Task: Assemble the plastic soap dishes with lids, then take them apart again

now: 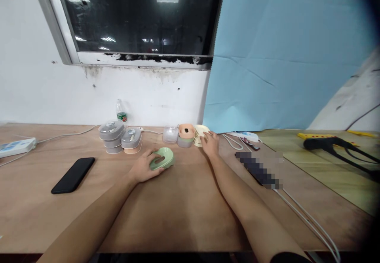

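My left hand (148,165) grips a light green oval plastic piece (168,157) with a hole in its middle, low over the wooden table. At the back, my right hand (210,142) has its fingers on a stack of cream plastic pieces (198,139); whether it grips one or only touches it, I cannot tell. Just left of that stack, an orange plastic piece (186,130) with a dark slot rests on grey ones (185,142). Clear plastic covers (170,134) stand beside them.
Stacked grey-lidded boxes (111,130) and a shorter grey and orange stack (131,138) stand back left, near a bottle (121,111). Phones lie left (73,175) and right (255,169), the right one cabled. A white power strip (16,147) is far left.
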{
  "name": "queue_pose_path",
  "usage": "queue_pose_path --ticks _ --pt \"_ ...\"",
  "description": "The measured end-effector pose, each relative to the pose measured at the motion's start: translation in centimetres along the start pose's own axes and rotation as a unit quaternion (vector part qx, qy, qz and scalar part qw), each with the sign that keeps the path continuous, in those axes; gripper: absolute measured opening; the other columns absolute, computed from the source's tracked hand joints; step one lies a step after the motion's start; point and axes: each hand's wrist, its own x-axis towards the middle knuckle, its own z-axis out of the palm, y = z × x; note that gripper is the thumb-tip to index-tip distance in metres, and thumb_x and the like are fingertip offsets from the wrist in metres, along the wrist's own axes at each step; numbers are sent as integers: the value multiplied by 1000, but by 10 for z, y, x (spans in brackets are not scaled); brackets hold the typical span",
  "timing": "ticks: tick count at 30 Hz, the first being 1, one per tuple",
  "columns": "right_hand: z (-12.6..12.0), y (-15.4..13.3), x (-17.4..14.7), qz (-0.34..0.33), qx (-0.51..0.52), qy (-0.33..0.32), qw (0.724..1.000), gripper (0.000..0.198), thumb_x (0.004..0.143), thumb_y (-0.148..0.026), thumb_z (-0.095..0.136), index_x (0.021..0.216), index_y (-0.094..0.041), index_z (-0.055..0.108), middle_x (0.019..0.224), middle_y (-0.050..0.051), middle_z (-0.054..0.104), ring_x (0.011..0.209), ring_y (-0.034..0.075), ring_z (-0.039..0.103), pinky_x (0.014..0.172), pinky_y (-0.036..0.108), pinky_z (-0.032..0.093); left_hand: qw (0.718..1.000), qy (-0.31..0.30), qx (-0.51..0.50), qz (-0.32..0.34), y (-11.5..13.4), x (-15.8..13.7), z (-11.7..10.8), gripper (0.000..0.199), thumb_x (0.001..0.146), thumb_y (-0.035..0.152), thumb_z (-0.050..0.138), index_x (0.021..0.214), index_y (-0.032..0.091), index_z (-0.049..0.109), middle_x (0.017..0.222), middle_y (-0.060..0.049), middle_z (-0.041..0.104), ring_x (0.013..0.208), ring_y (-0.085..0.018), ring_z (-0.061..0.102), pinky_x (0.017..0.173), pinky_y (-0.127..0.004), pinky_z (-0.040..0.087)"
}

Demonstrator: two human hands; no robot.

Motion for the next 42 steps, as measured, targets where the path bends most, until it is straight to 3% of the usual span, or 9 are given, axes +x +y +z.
queue_pose_path --ticks 5,11,16,19,22,26,32,36,42 --pt "1 -1 -1 31 16 1 999 42 83 -41 52 114 -15 63 125 16 49 118 29 42 102 46 32 1000 8 2 -3 2 1 -1 47 77 52 62 115 26 61 133 -9 49 120 -30 51 101 -45 44" --pt "-15 -19 1 -9 20 52 998 44 87 -41 46 121 -13 54 121 16 53 116 29 44 101 48 32 1000 29 0 -3 5 0 -3 49 84 47 55 128 26 50 139 -10 40 126 -30 45 105 -45 40" --pt "-25 -69 -15 -191 100 55 975 41 83 -38 54 120 -18 54 118 14 56 118 30 46 102 50 33 993 107 -56 -17 -1 -1 5 53 94 40 39 142 21 29 145 -14 32 136 -28 31 110 -47 32" --pt "-21 -114 -41 -347 175 -25 921 48 80 -39 61 124 -22 50 117 12 58 109 26 54 94 44 44 985 154 -65 -33 -3 1 11 55 94 40 39 144 20 25 146 -14 29 139 -27 25 112 -48 28" --pt "-16 -156 -66 -418 224 -96 875 53 80 -42 62 128 -26 46 115 10 58 106 24 57 88 42 49 980 187 -50 -48 -2 3 14 60 93 42 43 145 20 22 147 -15 25 141 -27 22 114 -49 23" --pt "-14 -181 -80 -412 239 -118 871 60 83 -41 60 135 -22 39 115 13 59 106 25 58 86 43 51 969 229 -62 -72 -1 4 20 66 93 44 44 146 19 16 150 -17 20 142 -27 16 114 -49 22" --pt "-18 -179 -78 -377 223 -100 893 71 84 -44 60 144 -21 29 125 15 57 115 27 55 94 46 47 959 250 -122 -47 -5 6 31 61 96 47 33 147 21 14 149 -17 22 140 -27 23 113 -50 25" --pt "-18 -180 -77 -363 209 -65 906 70 83 -45 62 143 -22 34 126 14 56 116 26 54 97 44 47 953 281 -107 -42 -10 6 28 64 94 49 40 147 20 17 148 -17 25 140 -29 22 113 -52 22" --pt "-14 -170 -68 -322 191 -58 925 76 85 -39 61 149 -27 21 136 11 49 123 26 49 101 44 45 945 283 -159 -41 -8 2 16 61 95 45 39 147 21 19 149 -17 27 136 -29 33 105 -47 37"
